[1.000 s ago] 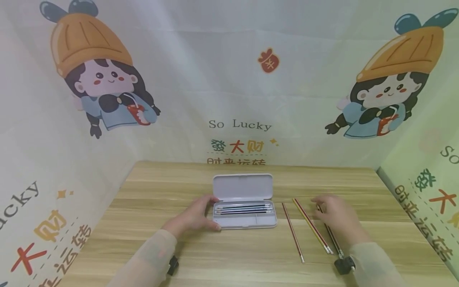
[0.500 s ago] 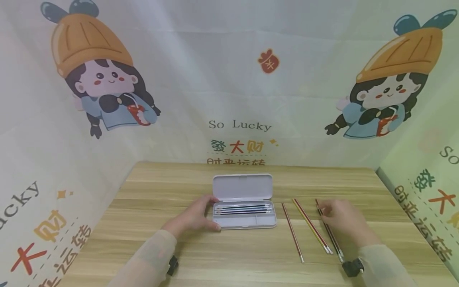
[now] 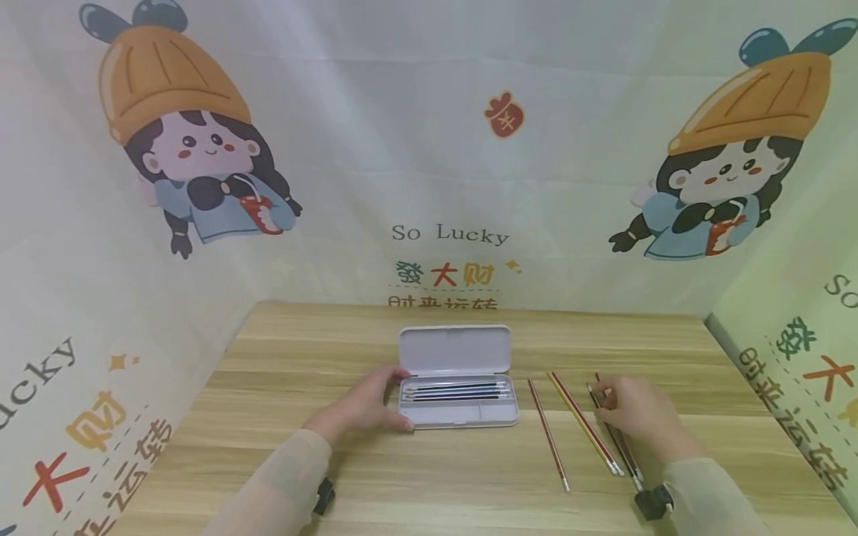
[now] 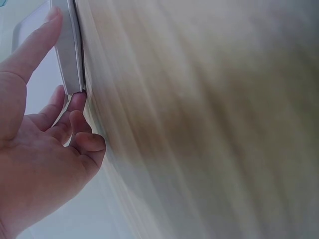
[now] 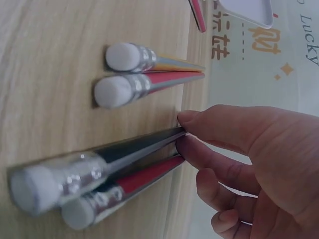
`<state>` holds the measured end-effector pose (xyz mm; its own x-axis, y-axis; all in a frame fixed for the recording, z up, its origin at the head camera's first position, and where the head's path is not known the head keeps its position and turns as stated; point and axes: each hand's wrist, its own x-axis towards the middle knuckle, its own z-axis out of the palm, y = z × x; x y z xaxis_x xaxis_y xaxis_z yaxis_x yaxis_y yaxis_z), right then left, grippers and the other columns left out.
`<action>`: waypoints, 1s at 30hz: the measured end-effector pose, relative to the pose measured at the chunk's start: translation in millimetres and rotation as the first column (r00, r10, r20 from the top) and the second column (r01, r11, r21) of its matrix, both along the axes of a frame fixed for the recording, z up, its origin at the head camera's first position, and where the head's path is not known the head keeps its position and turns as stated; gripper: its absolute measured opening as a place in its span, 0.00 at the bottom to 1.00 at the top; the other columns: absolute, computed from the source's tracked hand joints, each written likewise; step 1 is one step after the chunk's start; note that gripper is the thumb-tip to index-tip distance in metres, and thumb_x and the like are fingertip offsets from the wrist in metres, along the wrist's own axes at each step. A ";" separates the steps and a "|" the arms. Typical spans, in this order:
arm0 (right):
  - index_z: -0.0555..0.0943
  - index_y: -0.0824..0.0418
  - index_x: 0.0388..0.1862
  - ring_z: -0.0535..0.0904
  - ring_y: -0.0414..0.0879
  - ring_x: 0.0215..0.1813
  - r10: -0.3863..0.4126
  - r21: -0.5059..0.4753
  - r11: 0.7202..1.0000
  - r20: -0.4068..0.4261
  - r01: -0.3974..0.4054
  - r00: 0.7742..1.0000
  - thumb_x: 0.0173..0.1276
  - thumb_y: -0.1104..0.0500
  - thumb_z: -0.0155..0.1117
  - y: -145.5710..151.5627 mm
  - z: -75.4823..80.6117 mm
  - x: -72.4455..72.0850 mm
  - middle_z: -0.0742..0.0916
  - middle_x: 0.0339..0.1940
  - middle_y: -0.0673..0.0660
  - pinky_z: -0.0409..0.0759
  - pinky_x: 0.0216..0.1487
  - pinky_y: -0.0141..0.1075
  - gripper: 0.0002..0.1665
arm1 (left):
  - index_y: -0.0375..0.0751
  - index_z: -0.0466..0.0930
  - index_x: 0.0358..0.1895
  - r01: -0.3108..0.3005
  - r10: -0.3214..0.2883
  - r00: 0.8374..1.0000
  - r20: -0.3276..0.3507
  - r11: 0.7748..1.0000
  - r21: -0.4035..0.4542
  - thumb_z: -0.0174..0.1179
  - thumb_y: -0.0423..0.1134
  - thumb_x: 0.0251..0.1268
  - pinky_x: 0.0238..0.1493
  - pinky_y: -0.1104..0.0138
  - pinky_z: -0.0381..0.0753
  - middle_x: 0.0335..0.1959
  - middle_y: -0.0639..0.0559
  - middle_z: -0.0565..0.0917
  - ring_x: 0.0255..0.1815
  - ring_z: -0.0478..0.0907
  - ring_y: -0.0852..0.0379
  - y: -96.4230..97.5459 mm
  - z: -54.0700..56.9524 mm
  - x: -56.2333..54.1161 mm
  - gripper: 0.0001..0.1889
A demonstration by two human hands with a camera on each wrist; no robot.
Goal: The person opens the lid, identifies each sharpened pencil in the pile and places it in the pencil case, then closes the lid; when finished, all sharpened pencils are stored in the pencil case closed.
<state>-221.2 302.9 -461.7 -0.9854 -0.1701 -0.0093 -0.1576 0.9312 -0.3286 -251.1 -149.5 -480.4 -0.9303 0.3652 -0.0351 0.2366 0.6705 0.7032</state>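
An open white pencil case [image 3: 439, 414] has several dark pencils [image 3: 456, 391] lying in its rear compartment. My left hand [image 3: 362, 406] grips its left end, with the thumb at the front side and fingers behind. In the left wrist view, the thumb lies along the case wall [image 4: 70, 50]. My right hand [image 3: 640, 413] is over two pencils on the right. Thumb and index finger pinch a black pencil [image 5: 139, 149] near its far end. Close beside it lies a red pencil [image 5: 152, 174]. Both have white erasers toward the wrist camera.
Left of my right hand, a yellow pencil [image 3: 575, 406] and a red pencil [image 3: 599, 435] lie side by side. Another red pencil [image 3: 548, 434] lies alone nearer the case. The case's lid [image 3: 454, 348] stands open at the back, before a printed cloth backdrop [image 3: 335, 186].
My right hand has shifted a little over the right-hand pair and now pinches the black pencil, whose far end has moved apart from the red one's. The left hand stays on the case.
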 end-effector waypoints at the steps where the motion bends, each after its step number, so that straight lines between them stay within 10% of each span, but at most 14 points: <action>1: 0.86 0.63 0.52 0.86 0.47 0.35 -0.003 0.001 1.000 0.001 0.003 1.000 0.59 0.59 0.76 -0.2 0.0 0.2 0.91 0.36 0.55 0.83 0.29 0.43 0.21 | 0.38 0.74 0.65 0.000 0.000 1.000 0.004 1.000 0.002 0.86 0.41 0.37 0.79 0.44 0.64 0.64 0.39 0.79 0.71 0.71 0.38 0.3 0.4 0.1 0.46; 17: 0.87 0.66 0.48 0.87 0.48 0.34 -0.078 -0.076 0.994 0.000 0.077 0.997 0.53 0.58 0.75 -3.1 -8.5 0.4 0.91 0.35 0.57 0.85 0.31 0.43 0.23 | 0.38 0.74 0.65 -0.001 0.001 1.000 0.005 1.000 0.004 0.86 0.41 0.37 0.79 0.43 0.63 0.64 0.39 0.79 0.71 0.71 0.37 0.0 -0.2 1.4 0.45; 30: 0.88 0.60 0.50 0.81 0.42 0.30 -0.044 -0.029 0.999 -0.072 0.042 0.996 0.60 0.57 0.72 -20.8 15.2 2.7 0.90 0.34 0.52 0.78 0.26 0.37 0.18 | 0.39 0.74 0.66 -0.003 0.003 1.000 0.006 1.000 0.002 0.86 0.42 0.38 0.80 0.43 0.63 0.66 0.39 0.78 0.73 0.70 0.37 0.9 1.0 0.4 0.46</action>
